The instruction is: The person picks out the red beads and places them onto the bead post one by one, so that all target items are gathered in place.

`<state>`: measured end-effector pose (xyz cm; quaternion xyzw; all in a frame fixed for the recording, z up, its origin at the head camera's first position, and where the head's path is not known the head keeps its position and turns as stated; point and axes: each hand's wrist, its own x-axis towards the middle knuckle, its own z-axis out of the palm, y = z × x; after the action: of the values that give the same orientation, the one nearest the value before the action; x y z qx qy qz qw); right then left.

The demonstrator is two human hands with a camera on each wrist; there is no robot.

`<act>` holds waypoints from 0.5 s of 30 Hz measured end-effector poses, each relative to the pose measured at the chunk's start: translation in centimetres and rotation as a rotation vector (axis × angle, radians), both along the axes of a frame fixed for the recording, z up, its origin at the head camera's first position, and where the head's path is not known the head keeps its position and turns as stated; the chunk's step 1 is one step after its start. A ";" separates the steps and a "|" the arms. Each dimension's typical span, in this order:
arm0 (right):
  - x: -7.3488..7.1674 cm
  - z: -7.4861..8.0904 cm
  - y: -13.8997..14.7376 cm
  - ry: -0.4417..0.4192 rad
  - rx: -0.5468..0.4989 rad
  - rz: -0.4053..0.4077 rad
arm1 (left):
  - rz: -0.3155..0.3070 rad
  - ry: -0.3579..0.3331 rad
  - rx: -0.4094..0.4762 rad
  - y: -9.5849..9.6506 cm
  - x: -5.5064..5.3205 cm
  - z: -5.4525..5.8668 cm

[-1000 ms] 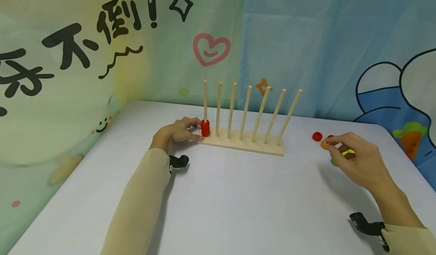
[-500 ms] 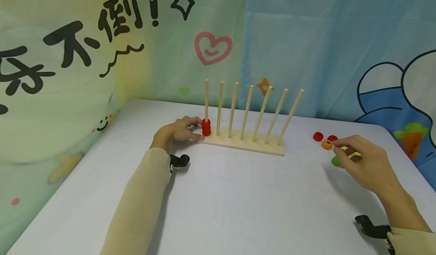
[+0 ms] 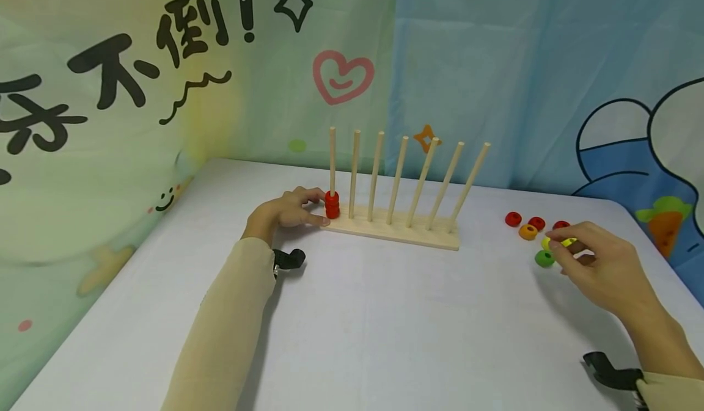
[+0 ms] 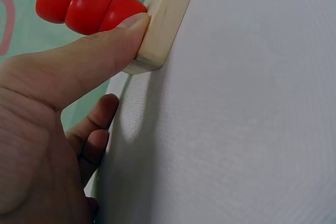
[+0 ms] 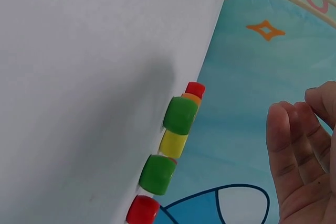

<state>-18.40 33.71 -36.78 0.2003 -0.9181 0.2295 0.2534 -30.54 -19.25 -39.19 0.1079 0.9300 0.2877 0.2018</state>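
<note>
A pale wooden peg rack [image 3: 379, 229] with a row of upright pegs stands on the white table. Three red beads [image 3: 332, 205] are stacked on its leftmost peg. My left hand [image 3: 291, 209] holds that end of the rack; in the left wrist view the thumb [image 4: 105, 51] lies on the base corner beside the lowest bead. Over a group of loose beads at the right hovers my right hand [image 3: 599, 264], fingers loosely bent and nothing between them. Closest to it are a yellow bead [image 3: 546, 243] and a green bead [image 3: 545, 258].
Behind the yellow bead lie an orange bead [image 3: 528, 232] and several red beads [image 3: 513, 218]. Another green bead [image 5: 157, 174] shows in the right wrist view. A printed cloth backdrop [image 3: 467, 63] hangs behind the table [image 3: 385, 325].
My right hand has drawn right and slightly nearer, off the orange bead, uncovering more red, yellow and green beads. The left hand has stayed at the rack's end.
</note>
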 end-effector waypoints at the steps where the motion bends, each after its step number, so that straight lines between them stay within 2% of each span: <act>1: 0.0 0.0 0.1 -0.001 0.003 -0.002 | 0.000 -0.001 0.000 0.0 0.0 0.0; 15: 0.3 -0.6 0.9 0.001 0.038 -0.043 | -0.002 0.000 0.001 0.0 0.0 0.0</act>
<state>-18.11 34.63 -37.37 0.1852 -0.9263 0.2064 0.2550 -30.53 -19.26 -39.21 0.1091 0.9298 0.2877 0.2022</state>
